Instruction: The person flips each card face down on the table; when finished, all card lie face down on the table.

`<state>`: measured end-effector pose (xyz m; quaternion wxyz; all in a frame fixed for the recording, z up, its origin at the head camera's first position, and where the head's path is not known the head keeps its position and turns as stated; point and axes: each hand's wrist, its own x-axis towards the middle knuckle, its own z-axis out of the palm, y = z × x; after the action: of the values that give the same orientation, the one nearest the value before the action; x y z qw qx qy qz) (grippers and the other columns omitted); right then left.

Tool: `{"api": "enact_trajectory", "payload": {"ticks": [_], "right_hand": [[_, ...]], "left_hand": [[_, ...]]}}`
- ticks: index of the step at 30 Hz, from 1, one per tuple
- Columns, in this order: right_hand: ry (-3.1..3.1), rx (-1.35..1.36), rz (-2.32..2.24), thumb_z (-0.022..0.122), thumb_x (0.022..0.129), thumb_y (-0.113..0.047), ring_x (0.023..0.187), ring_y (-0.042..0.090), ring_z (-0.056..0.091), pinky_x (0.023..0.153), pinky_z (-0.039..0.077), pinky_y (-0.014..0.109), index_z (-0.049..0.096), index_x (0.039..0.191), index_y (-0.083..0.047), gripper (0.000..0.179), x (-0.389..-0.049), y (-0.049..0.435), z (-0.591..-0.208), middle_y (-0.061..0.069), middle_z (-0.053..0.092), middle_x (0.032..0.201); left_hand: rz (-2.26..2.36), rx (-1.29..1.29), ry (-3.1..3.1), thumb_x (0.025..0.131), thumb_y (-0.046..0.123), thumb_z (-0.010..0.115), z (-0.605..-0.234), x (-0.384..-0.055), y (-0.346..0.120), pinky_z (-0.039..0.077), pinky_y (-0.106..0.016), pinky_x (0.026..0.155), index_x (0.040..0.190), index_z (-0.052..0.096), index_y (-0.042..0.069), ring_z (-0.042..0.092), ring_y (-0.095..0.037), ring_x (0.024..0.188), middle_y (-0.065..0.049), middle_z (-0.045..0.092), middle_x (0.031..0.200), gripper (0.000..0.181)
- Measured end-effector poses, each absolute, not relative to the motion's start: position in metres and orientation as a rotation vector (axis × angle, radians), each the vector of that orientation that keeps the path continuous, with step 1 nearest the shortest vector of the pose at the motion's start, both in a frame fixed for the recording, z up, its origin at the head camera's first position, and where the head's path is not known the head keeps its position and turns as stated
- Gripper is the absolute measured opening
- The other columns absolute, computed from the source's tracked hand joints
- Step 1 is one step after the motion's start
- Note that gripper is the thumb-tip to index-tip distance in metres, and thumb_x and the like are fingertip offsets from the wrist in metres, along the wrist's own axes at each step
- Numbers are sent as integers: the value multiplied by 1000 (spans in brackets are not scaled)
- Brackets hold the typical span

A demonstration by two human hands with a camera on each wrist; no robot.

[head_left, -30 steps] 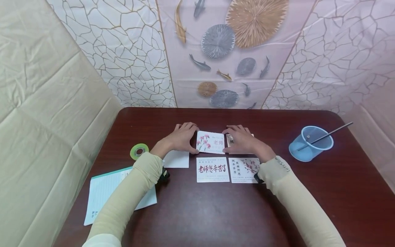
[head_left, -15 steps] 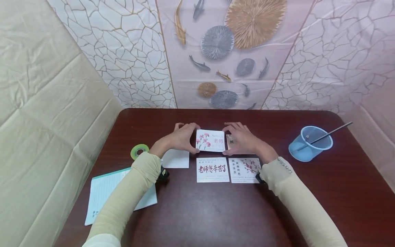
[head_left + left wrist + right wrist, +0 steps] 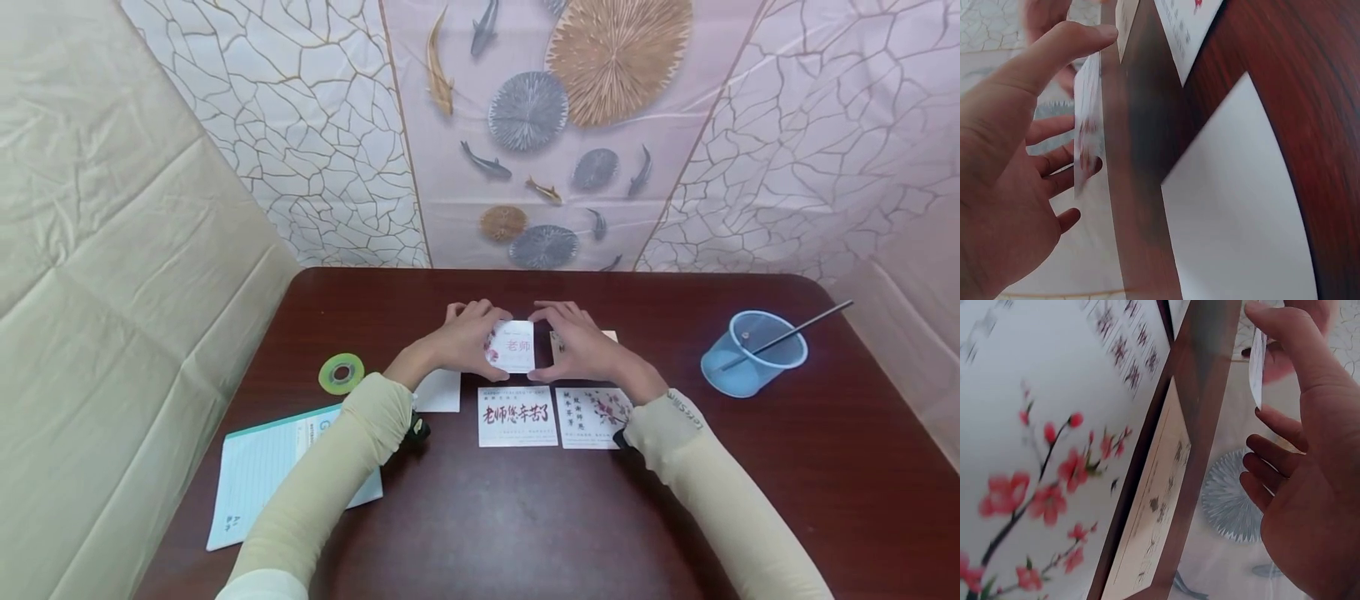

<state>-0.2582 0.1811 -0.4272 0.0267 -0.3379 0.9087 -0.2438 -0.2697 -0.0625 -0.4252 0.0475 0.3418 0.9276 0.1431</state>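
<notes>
A white card with pink flowers and red characters (image 3: 519, 346) is held up off the table between both hands, seen nearly edge-on in the wrist views. My left hand (image 3: 471, 340) grips it across its near and far edges, thumb near and fingers far, covering its left part. At the right end, my right hand (image 3: 581, 346) holds it between thumb and forefinger. Below it lie a card with large red writing (image 3: 517, 417) and a card with red blossoms (image 3: 1047, 487). A beige card (image 3: 1154, 506) is partly hidden behind my right hand.
A blank white card (image 3: 1235, 212) lies under my left wrist. Left of it are a green tape roll (image 3: 327, 372) and a lined notepad (image 3: 262, 467), partly under my sleeve. A blue mesh cup (image 3: 731, 367) with a dark thin stick (image 3: 813, 318) stands right.
My left hand has moved right along the flower card, covering more of it. The card and my right hand have shifted slightly left. The other cards keep their places.
</notes>
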Motion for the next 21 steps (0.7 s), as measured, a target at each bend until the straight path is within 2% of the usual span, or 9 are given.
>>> {"api": "enact_trajectory", "payload": {"ticks": [10, 15, 21], "right_hand": [[2827, -1028, -769, 85, 66, -56, 137, 33, 27, 107, 20, 59, 50, 135, -9, 91, -256, 181, -424, 14, 32, 152], [2808, -1043, -797, 83, 70, -56, 137, 32, 26, 107, 20, 60, 52, 135, -10, 85, -254, 182, -425, 13, 31, 154], [2805, -1003, -798, 80, 73, -57, 137, 32, 26, 108, 20, 58, 46, 141, -9, 90, -251, 181, -428, 14, 32, 153]], "left_hand": [[427, 1064, 2818, 66, 61, 80, -419, -265, -53, 25, -43, 92, 139, 47, 17, 41, -12, 111, 3, 47, 122, 91], [396, 1096, 2839, 67, 65, 77, -419, -265, -51, 26, -43, 93, 138, 48, 17, 42, -12, 110, 4, 47, 121, 91], [395, 1087, 2880, 65, 63, 79, -417, -264, -50, 26, -42, 91, 136, 50, 16, 38, -15, 108, 2, 44, 122, 90]]}}
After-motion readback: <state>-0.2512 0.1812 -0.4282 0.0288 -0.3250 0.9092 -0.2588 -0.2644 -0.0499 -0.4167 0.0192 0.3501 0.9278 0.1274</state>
